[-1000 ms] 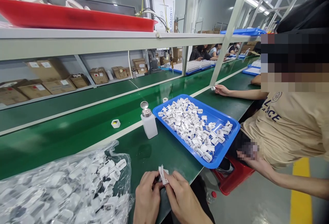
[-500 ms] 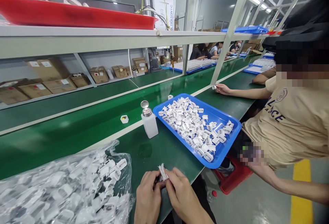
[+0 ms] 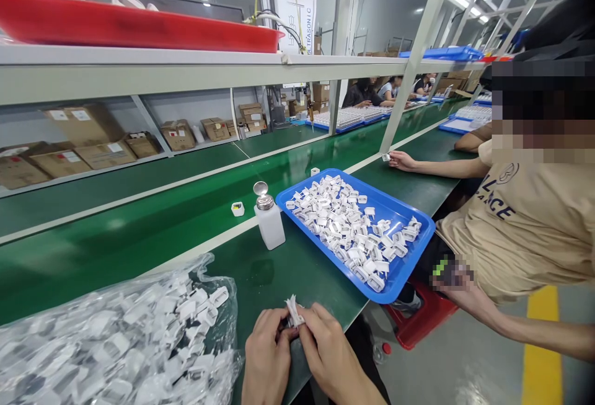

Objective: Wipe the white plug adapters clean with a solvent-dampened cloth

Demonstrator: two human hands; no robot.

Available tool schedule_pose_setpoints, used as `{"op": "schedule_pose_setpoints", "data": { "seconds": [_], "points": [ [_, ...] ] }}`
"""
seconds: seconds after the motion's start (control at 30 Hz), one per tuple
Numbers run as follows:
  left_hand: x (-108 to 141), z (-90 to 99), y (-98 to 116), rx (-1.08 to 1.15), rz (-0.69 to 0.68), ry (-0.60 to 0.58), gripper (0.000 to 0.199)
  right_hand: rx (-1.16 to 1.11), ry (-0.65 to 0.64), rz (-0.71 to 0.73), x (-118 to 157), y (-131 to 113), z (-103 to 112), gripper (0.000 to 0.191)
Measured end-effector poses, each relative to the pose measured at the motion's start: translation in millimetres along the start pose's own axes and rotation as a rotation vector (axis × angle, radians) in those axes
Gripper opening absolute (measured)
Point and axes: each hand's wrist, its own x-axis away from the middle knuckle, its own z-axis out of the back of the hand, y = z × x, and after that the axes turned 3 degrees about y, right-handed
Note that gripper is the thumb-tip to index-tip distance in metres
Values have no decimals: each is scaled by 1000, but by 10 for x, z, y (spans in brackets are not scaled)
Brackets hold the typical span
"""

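A small white plastic part [image 3: 294, 313] is pinched between both my hands over the table's front edge. My left hand [image 3: 269, 346] grips its left side with thumb and fingers; my right hand [image 3: 328, 346] closes on it from the right. Fingers cover much of its lower portion. Left of my hands lies a clear plastic bag [image 3: 225, 324] full of similar white parts. Beyond my hands, to the right, a blue tray [image 3: 297, 222] holds a heap of white parts. A white dispenser bottle [image 3: 270, 228] with its metal lid raised stands upright beside the tray.
On the green conveyor belt [image 3: 139, 216] sit two white pieces, one a small housing [image 3: 237, 209] with something yellow inside. A co-worker [image 3: 520, 219] sits at right, holding a small white part. Overhead, a shelf [image 3: 186, 73] carries a red tray [image 3: 139, 23].
The white pieces on the belt have shifted to the right. My hands and the part between them look almost unmoved.
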Motion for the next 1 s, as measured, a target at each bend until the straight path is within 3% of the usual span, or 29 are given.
{"op": "schedule_pose_setpoints", "data": {
  "seconds": [0.43,0.63,0.83,1.0],
  "points": [
    [-16,11,40,10,2,-1,22,3,1,29,84,32,-35,52],
    [-31,20,70,10,-7,4,21,-3,-9,47,125,21,11,49],
    [-5,11,41,10,6,-4,19,1,8,0,-19,-10,-8,40],
    [-2,2,31,3,-2,-4,20,-19,9,16,67,1,-56,45]
  ]
}}
